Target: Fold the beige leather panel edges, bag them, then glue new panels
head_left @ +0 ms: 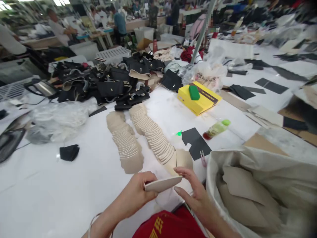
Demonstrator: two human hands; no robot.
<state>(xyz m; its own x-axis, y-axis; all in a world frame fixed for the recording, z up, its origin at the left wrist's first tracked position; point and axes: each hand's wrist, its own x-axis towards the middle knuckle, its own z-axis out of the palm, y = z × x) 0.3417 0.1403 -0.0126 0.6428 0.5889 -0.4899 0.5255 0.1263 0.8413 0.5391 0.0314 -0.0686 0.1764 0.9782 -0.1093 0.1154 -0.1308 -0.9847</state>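
Observation:
A flat beige piece (163, 184), seen nearly edge-on, is pinched between the thumb and fingers of my left hand (138, 190). My right hand (194, 191) is at the far end of this piece, its thumb and fingers spread apart around the tip; whether a finger touches it I cannot tell. Just beyond my hands, two long rows of overlapping beige pieces lie fanned on the white table: a left row (125, 142) and a longer right row (155, 135). The near end of the right row is partly behind my right hand.
At the right stands a white sack (215, 165) holding beige sheets (245, 185). Beyond lie a dark card (198, 143), a bottle (216, 129), pink snips (203, 158) and a yellow box (198, 100) under a green block (194, 93). Black bags (111, 89) are heaped behind; people work farther back.

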